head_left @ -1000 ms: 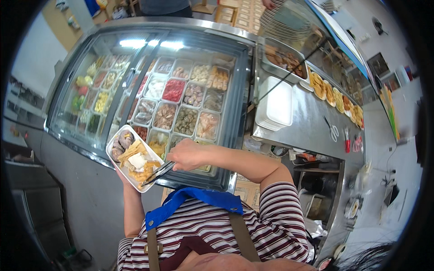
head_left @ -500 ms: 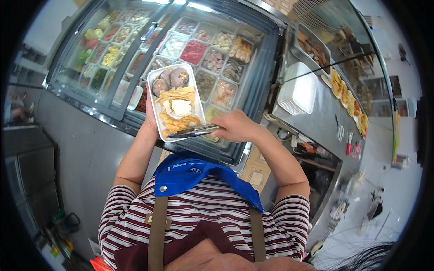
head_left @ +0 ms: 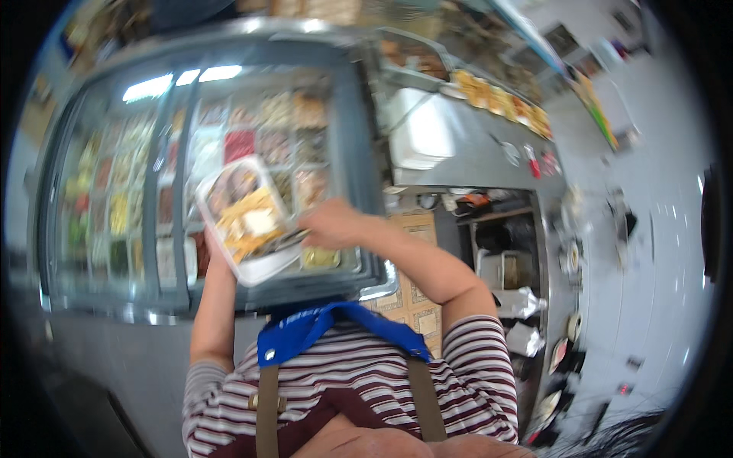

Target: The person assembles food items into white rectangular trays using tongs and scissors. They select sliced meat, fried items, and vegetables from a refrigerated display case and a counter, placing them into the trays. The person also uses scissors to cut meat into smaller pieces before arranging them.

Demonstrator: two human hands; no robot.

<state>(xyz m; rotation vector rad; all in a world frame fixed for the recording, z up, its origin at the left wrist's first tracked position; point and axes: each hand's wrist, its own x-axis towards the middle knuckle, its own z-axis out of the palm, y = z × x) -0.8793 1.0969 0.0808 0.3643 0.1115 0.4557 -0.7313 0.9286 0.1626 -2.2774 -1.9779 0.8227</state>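
Observation:
In my left hand, closed on its left edge, is a white rectangular tray, tilted over the front of a glass-topped display case. The tray carries purplish-grey rounded pieces at its far end, yellow folded strips, a pale white block and golden pieces near the front. My right hand is wrapped round metal tongs, whose tips reach over the near end of the tray. Motion blur hides whether anything sits between the tips.
Many small food bins fill the case, among them a bright red one. To the right, a steel counter bears a stack of white trays, scissors and a red-handled tool. Open shelves lie below it.
The view has swung, so the case and counter sit further left in the picture. My hands, with tray and tongs, have shifted left and slightly down in the picture. Both grips stay the same.

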